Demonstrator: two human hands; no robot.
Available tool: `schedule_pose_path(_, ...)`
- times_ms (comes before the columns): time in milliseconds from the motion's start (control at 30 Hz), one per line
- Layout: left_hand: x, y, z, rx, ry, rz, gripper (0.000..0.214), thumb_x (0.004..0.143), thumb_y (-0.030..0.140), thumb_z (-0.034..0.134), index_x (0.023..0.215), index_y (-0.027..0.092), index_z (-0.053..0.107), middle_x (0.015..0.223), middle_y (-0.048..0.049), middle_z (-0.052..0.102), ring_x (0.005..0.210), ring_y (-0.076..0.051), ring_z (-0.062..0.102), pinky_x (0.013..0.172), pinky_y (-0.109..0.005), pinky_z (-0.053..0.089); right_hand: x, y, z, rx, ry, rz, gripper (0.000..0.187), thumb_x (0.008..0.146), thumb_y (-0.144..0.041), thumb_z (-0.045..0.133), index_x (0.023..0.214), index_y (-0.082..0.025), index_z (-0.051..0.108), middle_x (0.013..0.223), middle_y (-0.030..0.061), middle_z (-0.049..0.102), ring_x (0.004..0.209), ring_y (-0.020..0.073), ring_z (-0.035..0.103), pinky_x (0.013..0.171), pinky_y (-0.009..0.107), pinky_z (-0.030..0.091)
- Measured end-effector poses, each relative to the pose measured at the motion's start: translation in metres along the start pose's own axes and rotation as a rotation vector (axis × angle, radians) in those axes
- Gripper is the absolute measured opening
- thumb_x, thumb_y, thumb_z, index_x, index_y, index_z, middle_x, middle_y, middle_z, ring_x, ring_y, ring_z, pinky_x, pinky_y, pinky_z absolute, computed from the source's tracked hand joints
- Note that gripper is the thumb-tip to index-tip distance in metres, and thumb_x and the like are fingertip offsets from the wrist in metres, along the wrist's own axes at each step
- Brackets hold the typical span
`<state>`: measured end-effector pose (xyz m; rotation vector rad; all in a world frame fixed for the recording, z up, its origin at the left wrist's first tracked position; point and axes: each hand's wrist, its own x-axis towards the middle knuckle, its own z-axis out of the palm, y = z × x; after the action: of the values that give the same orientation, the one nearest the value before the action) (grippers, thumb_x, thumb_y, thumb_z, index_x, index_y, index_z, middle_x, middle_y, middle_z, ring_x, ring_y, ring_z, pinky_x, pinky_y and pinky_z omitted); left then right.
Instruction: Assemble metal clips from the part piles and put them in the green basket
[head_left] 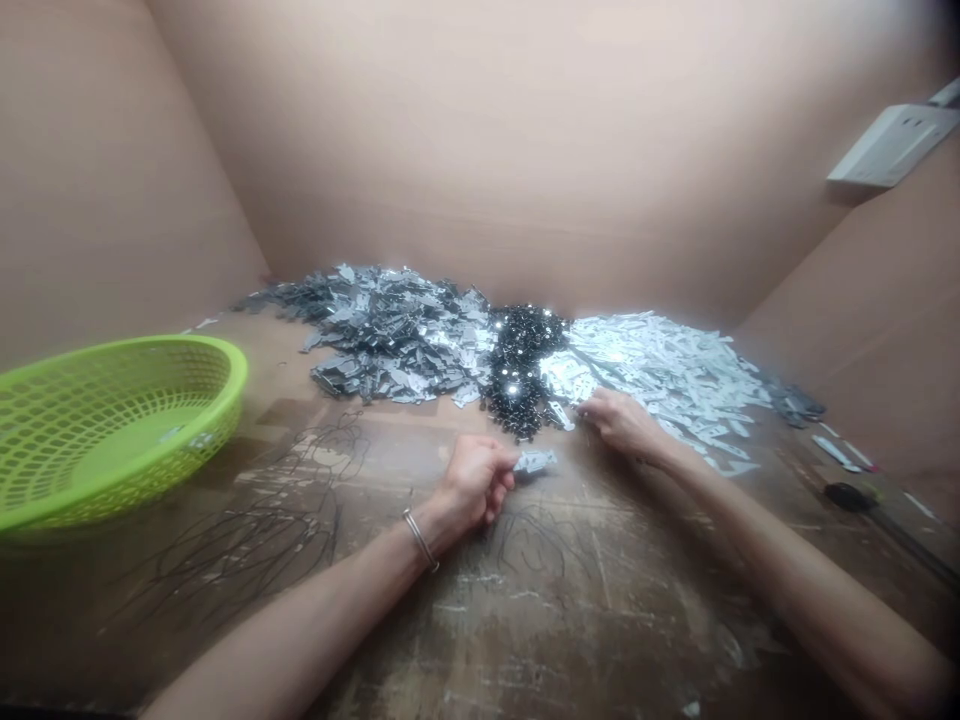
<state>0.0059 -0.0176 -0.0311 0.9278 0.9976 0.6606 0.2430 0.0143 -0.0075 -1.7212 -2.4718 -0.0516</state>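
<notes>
My left hand [476,478], with a bangle on its wrist, pinches a small flat metal plate [535,461] with notched edges just above the table. My right hand [621,422] has its fingers pressed together at the near edge of a pile of pale metal strips [660,370]. One strip [561,415] lies beside its fingertips; what the fingers hold, if anything, I cannot make out. Between the piles is a heap of small shiny black parts [521,370]. Left of that rises a pile of grey notched metal plates [397,335].
A green plastic basket [238,375] stands at the left with a few metal pieces inside. The worn wooden table [525,640] meets board walls [480,130] at the back and sides. A white electrical box [892,145] hangs at the upper right; a dark round object [849,496] lies below.
</notes>
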Motion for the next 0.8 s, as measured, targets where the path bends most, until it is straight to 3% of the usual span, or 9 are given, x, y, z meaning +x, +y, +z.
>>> schedule_pose_path(133, 0.001, -0.001, -0.001, 0.001, -0.009, 0.013, 0.017, 0.063, 0.026, 0.053, 0.058, 0.014, 0.043, 0.044, 0.0034, 0.045, 0.026, -0.005, 0.033, 0.022, -0.017, 0.022, -0.006, -0.002, 0.004, -0.018, -0.009, -0.026, 0.021, 0.078, -0.014, 0.038, 0.081, -0.016, 0.059, 0.073, 0.0062, 0.051, 0.063, 0.0124, 0.046, 0.053, 0.022, 0.034)
schedule_pose_path(400, 0.001, 0.000, -0.001, 0.017, -0.009, 0.019, 0.017, 0.064, 0.027, 0.053, 0.059, 0.014, 0.044, 0.044, 0.0037, 0.045, 0.026, -0.005, 0.034, 0.022, -0.017, 0.022, -0.013, 0.001, 0.009, 0.026, -0.038, 0.078, 0.019, 0.078, -0.019, 0.039, 0.080, -0.017, 0.058, 0.074, 0.0053, 0.052, 0.064, 0.0126, 0.047, 0.054, 0.022, 0.033)
schedule_pose_path(633, -0.004, 0.007, 0.003, 0.001, 0.002, 0.002, 0.016, 0.064, 0.024, 0.052, 0.057, 0.014, 0.042, 0.041, 0.0048, 0.043, 0.025, -0.005, 0.033, 0.023, -0.017, 0.021, -0.014, -0.002, 0.006, -0.086, -0.018, -0.006, 0.020, 0.077, -0.022, 0.039, 0.079, -0.019, 0.059, 0.072, 0.0048, 0.048, 0.060, 0.0117, 0.042, 0.049, 0.021, 0.028)
schedule_pose_path(800, -0.001, 0.003, 0.001, 0.012, 0.008, 0.005, 0.016, 0.063, 0.025, 0.053, 0.056, 0.014, 0.042, 0.042, 0.0040, 0.044, 0.025, -0.005, 0.033, 0.022, -0.017, 0.021, -0.003, -0.007, 0.006, -0.137, -0.024, -0.105, 0.022, 0.075, -0.013, 0.038, 0.066, -0.015, 0.058, 0.067, 0.0051, 0.047, 0.058, 0.0110, 0.040, 0.049, 0.021, 0.028)
